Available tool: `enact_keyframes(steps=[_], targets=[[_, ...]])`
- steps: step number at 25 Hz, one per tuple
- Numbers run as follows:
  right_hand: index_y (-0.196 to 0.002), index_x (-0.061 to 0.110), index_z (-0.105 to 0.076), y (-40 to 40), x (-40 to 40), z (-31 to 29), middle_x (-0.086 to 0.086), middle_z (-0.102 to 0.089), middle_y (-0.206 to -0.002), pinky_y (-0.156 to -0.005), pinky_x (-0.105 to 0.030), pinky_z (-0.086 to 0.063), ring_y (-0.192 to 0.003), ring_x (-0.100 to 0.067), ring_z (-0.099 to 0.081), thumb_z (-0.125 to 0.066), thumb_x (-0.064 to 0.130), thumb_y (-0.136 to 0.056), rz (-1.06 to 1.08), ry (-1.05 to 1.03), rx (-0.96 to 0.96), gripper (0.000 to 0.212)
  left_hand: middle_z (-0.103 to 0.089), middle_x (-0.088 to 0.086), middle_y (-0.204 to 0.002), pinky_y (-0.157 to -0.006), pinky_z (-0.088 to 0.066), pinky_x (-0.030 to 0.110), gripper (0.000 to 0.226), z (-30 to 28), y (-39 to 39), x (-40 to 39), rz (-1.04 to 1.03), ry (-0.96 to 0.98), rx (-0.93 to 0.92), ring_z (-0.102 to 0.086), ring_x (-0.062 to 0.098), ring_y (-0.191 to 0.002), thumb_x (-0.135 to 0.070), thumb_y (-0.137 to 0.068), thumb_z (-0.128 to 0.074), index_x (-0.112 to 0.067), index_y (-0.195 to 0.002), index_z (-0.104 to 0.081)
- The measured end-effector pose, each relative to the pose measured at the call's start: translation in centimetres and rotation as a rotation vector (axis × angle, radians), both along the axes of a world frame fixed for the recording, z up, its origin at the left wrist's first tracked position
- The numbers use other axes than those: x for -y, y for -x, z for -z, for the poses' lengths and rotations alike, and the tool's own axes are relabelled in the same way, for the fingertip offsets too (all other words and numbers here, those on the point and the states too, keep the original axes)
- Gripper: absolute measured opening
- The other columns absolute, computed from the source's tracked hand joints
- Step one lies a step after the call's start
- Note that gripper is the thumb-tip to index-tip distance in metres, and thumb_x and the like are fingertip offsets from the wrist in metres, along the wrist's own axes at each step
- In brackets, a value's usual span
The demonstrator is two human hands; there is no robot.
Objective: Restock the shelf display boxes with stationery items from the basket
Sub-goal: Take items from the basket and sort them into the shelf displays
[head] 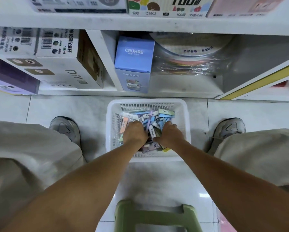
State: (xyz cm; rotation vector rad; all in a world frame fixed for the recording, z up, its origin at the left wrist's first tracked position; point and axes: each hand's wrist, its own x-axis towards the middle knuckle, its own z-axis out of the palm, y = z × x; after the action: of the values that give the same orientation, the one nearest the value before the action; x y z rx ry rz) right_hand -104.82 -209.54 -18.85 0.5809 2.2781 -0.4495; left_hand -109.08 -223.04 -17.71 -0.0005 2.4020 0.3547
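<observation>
A white mesh basket (182, 114) stands on the floor between my feet, below the shelf. It holds several small pastel stationery boxes (165, 113) in blue, pink, green and lilac. Both hands are down inside the basket among the boxes. My left hand (135, 133) has its fingers curled into the pile at the left. My right hand (169, 133) digs in at the right, fingers curled down over boxes. The fingertips are hidden, so what each hand grips cannot be made out.
The bottom shelf (174, 93) lies just beyond the basket with a blue CRUHRE box (133, 64), wrapped coloured paper (190, 59) and white DiYi cartons (65, 67). Display boxes (165, 5) sit on the upper shelf. A green stool (157, 216) is under me.
</observation>
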Motion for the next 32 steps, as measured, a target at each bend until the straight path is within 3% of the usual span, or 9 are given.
enact_keyframes(steps=[7, 9, 11, 13, 18, 21, 25, 29, 32], targets=[[-0.125, 0.007, -0.047, 0.5, -0.4, -0.1, -0.010, -0.063, -0.115, -0.069, -0.029, -0.044, -0.102, -0.026, -0.062, -0.079, 0.037, -0.079, 0.192, 0.080, -0.023, 0.063, -0.059, 0.004, -0.075, -0.034, -0.037, 0.020, 0.008, -1.1, 0.5, -1.7, -0.390, -0.263, 0.276, -0.057, 0.015, -0.058, -0.015, -0.091, -0.063, -0.009, -0.094, -0.059], [-0.116, 0.008, -0.054, 0.9, -1.0, -0.4, -0.007, -0.064, -0.101, -0.059, -0.025, -0.041, -0.089, -0.024, -0.059, -0.079, 0.033, -0.080, 0.247, 0.092, 0.003, 0.050, -0.061, 0.007, -0.073, -0.033, -0.039, 0.016, 0.015, -1.6, 0.4, -2.7, -0.526, -0.322, 0.339, -0.059, 0.014, -0.047, -0.017, -0.093, -0.061, -0.006, -0.103, -0.060], [-0.103, 0.011, -0.055, 1.3, -1.5, -0.6, -0.002, -0.057, -0.083, -0.049, -0.023, -0.037, -0.079, -0.021, -0.056, -0.079, 0.031, -0.081, 0.337, 0.144, 0.027, 0.038, -0.062, 0.012, -0.079, -0.042, -0.054, 0.027, 0.019, -1.7, 0.5, -3.1, -0.659, -0.389, 0.418, -0.063, 0.020, -0.051, -0.011, -0.093, -0.056, -0.003, -0.110, -0.058], [-0.098, 0.009, -0.058, 1.7, -1.4, -0.4, -0.005, -0.060, -0.081, -0.055, -0.024, -0.046, -0.076, -0.021, -0.059, -0.075, 0.024, -0.084, 0.511, 0.310, 0.047, 0.027, -0.062, 0.018, -0.088, -0.064, -0.062, 0.049, 0.020, -1.7, 0.5, -3.0, -0.796, -0.473, 0.511, -0.065, 0.031, -0.066, -0.001, -0.092, -0.048, -0.001, -0.111, -0.055], [-0.108, 0.000, -0.063, 1.9, 0.3, -0.6, -0.016, -0.069, -0.099, -0.089, -0.036, -0.055, -0.091, -0.027, -0.068, -0.058, 0.013, -0.097, 0.509, 0.520, 0.101, 0.018, -0.066, 0.015, -0.092, -0.087, -0.057, 0.052, 0.025, -1.7, 0.3, -2.4, -0.910, -0.605, 0.667, -0.066, 0.029, -0.081, -0.019, -0.094, -0.048, -0.006, -0.111, -0.060], [-0.110, -0.002, -0.064, 2.0, -0.7, -1.8, -0.022, -0.071, -0.108, -0.083, -0.033, -0.059, -0.096, -0.027, -0.070, -0.053, -0.003, -0.092, 0.575, 0.775, 0.111, 0.022, -0.072, 0.011, -0.096, -0.073, -0.061, 0.040, 0.037, -1.6, 0.4, -2.2, -0.882, -0.653, 0.669, -0.071, 0.026, -0.082, -0.042, -0.088, -0.065, -0.010, -0.107, -0.065], [-0.097, -0.002, -0.068, 2.4, -2.1, -3.1, -0.020, -0.072, -0.099, -0.078, -0.028, -0.060, -0.093, -0.026, -0.072, -0.048, -0.020, -0.086, 0.569, 0.878, 0.088, 0.029, -0.074, 0.016, -0.099, -0.056, -0.059, 0.037, 0.054, -1.0, -0.1, -1.6, -0.844, -0.692, 0.588, -0.075, 0.028, -0.077, -0.036, -0.077, -0.084, -0.010, -0.117, -0.060], [-0.090, 0.007, -0.068, 2.4, -2.7, -4.1, -0.014, -0.072, -0.088, -0.071, -0.026, -0.055, -0.084, -0.023, -0.071, -0.061, -0.012, -0.083, 0.518, 0.854, 0.085, 0.021, -0.076, 0.018, -0.087, -0.064, -0.061, 0.047, 0.046, -1.4, 0.3, -0.5, -0.867, -0.756, 0.667, -0.075, 0.030, -0.073, -0.023, -0.074, -0.086, -0.003, -0.109, -0.065], [-0.093, 0.010, -0.072, 2.3, -3.1, -4.6, -0.011, -0.075, -0.087, -0.076, -0.030, -0.053, -0.082, -0.020, -0.071, -0.069, -0.004, -0.082, 0.462, 0.854, 0.099, 0.018, -0.073, 0.025, -0.097, -0.078, -0.057, 0.061, 0.045, -2.2, 0.8, 0.1, -0.843, -0.747, 0.705, -0.072, 0.038, -0.082, -0.011, -0.078, -0.082, 0.002, -0.114, -0.060]])
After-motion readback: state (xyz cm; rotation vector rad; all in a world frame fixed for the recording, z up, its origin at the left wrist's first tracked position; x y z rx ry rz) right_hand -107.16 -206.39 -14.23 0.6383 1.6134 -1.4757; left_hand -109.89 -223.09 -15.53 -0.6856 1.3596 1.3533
